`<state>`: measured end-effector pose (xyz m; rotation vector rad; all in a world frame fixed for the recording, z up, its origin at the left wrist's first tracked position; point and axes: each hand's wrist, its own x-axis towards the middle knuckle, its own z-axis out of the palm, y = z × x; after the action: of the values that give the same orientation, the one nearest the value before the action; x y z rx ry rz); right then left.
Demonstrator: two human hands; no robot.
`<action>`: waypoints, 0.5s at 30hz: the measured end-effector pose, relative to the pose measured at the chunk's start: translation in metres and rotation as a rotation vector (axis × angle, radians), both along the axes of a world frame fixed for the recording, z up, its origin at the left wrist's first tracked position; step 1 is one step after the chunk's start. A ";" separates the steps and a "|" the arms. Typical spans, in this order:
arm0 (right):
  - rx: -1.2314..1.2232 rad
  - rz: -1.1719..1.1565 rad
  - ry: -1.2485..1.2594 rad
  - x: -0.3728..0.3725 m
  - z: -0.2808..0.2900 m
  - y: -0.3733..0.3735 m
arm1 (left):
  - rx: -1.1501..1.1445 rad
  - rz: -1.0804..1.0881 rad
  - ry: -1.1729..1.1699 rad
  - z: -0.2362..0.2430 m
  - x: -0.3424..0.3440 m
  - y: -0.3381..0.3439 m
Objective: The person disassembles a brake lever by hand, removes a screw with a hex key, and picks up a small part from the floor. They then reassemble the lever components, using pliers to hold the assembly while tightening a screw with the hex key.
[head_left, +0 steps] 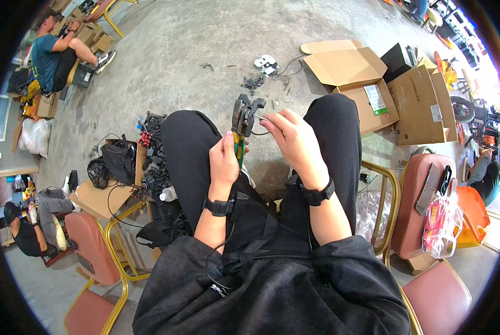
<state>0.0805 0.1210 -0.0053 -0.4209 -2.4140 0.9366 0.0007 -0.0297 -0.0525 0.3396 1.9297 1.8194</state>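
Note:
My left hand (224,162) is closed around the green and yellow handles of a pair of pliers (239,146), raised between my knees. At the jaws is a black part (254,110), and I cannot tell whether the jaws grip it. My right hand (293,139) pinches a thin cable (260,133) beside that part. Its fingertips are close to the black part, and whether they also touch it is hidden.
A white and black part (267,65) and small dark pieces (253,83) lie on the floor ahead. An open cardboard box (353,70) stands to the right. A heap of black parts (154,151) sits left of my knee. Chairs (423,206) stand around; a person (54,53) sits far left.

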 end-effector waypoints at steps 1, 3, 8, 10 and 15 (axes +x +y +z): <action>0.000 0.000 0.000 0.000 -0.001 0.001 | 0.000 0.000 -0.004 0.000 0.000 0.000; 0.111 0.005 0.027 -0.002 -0.002 0.005 | -0.001 -0.001 -0.008 0.000 0.000 0.001; 0.322 -0.114 0.213 -0.006 0.002 0.003 | 0.044 0.003 -0.021 0.000 0.000 0.000; 0.275 -0.115 0.221 -0.006 -0.004 0.002 | 0.035 0.000 -0.007 0.003 0.001 0.000; -0.293 -0.031 0.066 -0.005 -0.003 -0.002 | 0.034 0.012 0.005 0.001 0.000 0.000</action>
<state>0.0758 0.1186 -0.0087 -0.5215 -2.2108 1.2755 0.0011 -0.0298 -0.0515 0.3449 1.9093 1.8625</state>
